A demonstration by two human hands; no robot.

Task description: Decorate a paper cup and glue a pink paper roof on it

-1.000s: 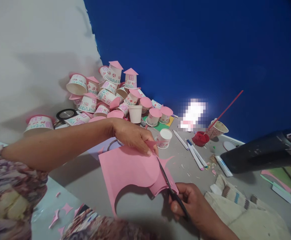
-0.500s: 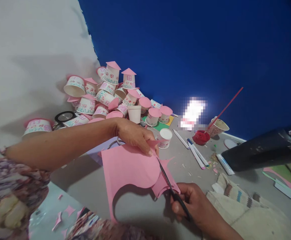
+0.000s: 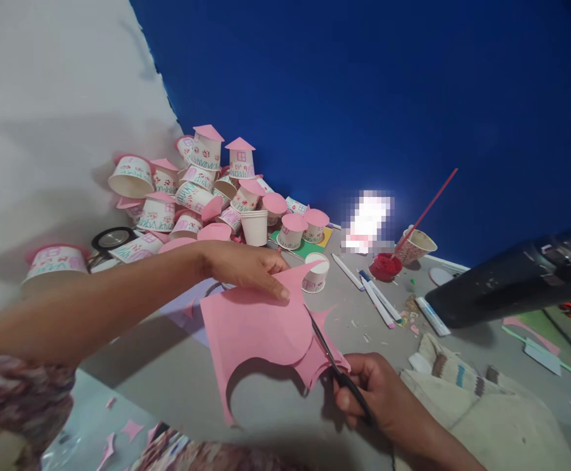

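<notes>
Above the grey table (image 3: pixel 152 347), the left hand (image 3: pixel 246 267) is clamped on the upper edge of the pink paper (image 3: pixel 260 327), its thumb lying on top. The sheet is held off the tabletop between the two hands, with a large curved cutout along its near edge. The right hand (image 3: pixel 373 389) has its fingers closed around the black handles of the scissors (image 3: pixel 331 356), whose blades point away from the body and meet the paper's right side.

Beyond the left hand, decorated paper cups (image 3: pixel 199 196) with pink roofs lie heaped against the wall, some upright and others on their sides. Plain white cups (image 3: pixel 254 229) stand nested in front of them. Just past the paper sits an upturned cup (image 3: pixel 315 273). Farther right are markers (image 3: pixel 378 304), a red container (image 3: pixel 386 268) and a dark bottle (image 3: pixel 505 281) lying tilted. Beside the right forearm rests a beige cloth (image 3: pixel 486 418).
</notes>
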